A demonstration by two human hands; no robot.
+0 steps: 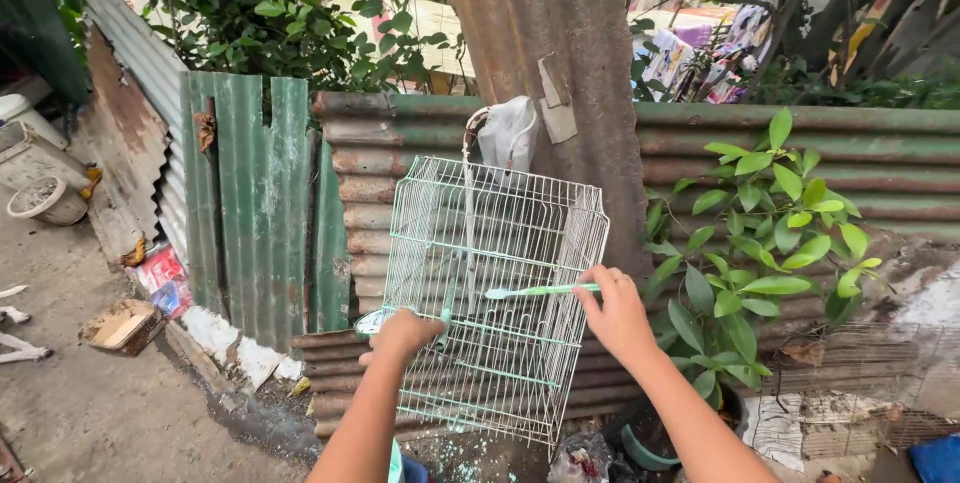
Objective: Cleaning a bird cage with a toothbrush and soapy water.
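Note:
A white wire bird cage [500, 243] with pale green trim hangs tilted in front of a corrugated metal fence [880, 158]. My left hand [403, 335] grips the cage's lower left edge and holds it up. My right hand [615, 311] is closed on the handle of a pale green toothbrush [535, 292], whose head rests against the cage's wire side. Flecks of pale green lie on the ground below the cage.
A rusty upright metal sheet [560, 33] stands behind the cage, with a white plastic bag [508, 133] hung on it. A leafy potted plant [770, 233] is at the right. Green sheets [250, 193], a bowl [45, 201] and litter lie at the left.

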